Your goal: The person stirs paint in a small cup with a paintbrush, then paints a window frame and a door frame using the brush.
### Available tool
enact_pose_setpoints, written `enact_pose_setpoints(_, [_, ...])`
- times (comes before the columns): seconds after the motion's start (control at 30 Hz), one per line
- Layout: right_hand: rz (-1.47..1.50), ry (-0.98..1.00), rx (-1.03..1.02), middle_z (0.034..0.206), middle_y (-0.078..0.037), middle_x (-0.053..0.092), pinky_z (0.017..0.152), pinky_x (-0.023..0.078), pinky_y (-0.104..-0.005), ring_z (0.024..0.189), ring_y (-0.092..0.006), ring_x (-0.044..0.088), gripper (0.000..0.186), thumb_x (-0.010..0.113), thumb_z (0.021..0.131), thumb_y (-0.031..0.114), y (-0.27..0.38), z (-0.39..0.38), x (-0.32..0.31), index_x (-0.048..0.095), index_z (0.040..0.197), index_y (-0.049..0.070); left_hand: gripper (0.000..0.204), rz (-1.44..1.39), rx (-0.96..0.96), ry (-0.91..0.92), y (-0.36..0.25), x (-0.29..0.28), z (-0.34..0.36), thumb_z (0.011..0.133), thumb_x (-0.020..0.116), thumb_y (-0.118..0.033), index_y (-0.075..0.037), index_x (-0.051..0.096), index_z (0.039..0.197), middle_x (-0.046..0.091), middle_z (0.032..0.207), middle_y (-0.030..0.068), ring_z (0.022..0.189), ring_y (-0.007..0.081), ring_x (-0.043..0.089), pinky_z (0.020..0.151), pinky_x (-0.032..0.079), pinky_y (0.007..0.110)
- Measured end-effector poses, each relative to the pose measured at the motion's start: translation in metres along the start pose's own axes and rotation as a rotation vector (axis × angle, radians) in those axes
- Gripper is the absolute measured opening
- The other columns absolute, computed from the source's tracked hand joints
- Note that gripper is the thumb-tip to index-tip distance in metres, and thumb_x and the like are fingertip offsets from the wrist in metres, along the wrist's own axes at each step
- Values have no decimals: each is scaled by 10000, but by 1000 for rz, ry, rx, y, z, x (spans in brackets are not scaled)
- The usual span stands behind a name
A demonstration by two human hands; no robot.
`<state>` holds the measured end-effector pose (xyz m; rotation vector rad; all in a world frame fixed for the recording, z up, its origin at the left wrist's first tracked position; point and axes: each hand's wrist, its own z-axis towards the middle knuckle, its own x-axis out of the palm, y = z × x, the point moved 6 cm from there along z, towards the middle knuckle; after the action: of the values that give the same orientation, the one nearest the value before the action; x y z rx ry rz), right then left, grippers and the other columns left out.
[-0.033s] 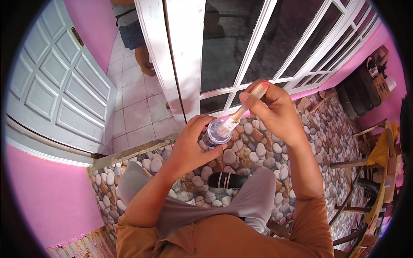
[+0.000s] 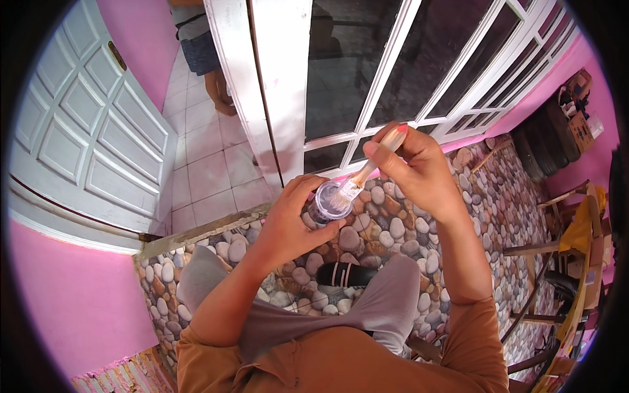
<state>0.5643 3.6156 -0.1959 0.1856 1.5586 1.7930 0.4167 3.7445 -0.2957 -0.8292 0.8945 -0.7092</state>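
Curling partway around a small clear cup [image 2: 321, 213], the left hand [image 2: 291, 219] is holding it in the head view, its thumb pressing along the near side and its fingers wrapping the far left. The right hand [image 2: 419, 167] is pinching a paintbrush [image 2: 368, 170] near its red-tipped wooden end, thumb and fingertips closing on the handle. The brush is slanting down to the left, its pale-coated bristles dipping inside the cup's rim. The cup is hanging in the left hand's grasp above a pebble-patterned floor [image 2: 396, 229], in front of the person's bent, grey-trousered legs. A black striped sandal [image 2: 347, 274] is showing between the knees. Beyond the hands, a white-framed glass panel [image 2: 350, 62] is standing over the floor; to the left, a white panelled door [image 2: 85, 124] is opening onto pale tiles [image 2: 209, 170], where another person's bare legs [image 2: 217, 92] are showing. Dark tyres [image 2: 544, 137] are leaning by the pink wall at right.
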Motion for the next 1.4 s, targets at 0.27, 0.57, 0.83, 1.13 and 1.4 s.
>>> enact_pose_setpoints(0.27, [54,10,26,784,54,604,644,425,-244,718,-30,508,183,733,1012,190,-3,1,-9,691,916,39,676,17,-19,8,0,1,0,763,907,-123,2,580,1341,615,1248,118,1149,227,629,977,517,348])
enact_pose_setpoints(0.57, [40,33,59,752,58,587,623,394,-222,690,-23,496,157,709,1030,170,-9,-2,1,706,942,39,675,-6,-8,18,-4,1,-5,764,906,-110,-3,579,1345,612,1263,121,1162,228,626,999,508,341])
enact_pose_setpoints(0.83, [48,4,35,736,79,543,600,381,-233,683,-27,465,213,713,1031,235,-7,3,-6,683,919,57,648,-34,-23,26,-3,1,-6,776,894,-84,-5,587,1340,607,1260,115,1154,213,623,991,507,329])
enact_pose_setpoints(1.13, [116,-101,63,774,53,578,641,405,-238,712,-44,494,198,721,1030,213,-8,-7,-11,700,952,33,641,-42,-9,19,-4,0,-2,779,898,-96,11,587,1329,607,1256,118,1150,210,623,1006,505,329])
enact_pose_setpoints(1.4, [269,-239,17,885,-62,699,677,522,-267,747,-121,659,126,670,1021,111,-1,-29,-24,702,1008,-10,668,-21,9,-30,-2,-9,0,798,897,-192,6,572,1347,617,1260,139,1129,248,634,911,541,354])
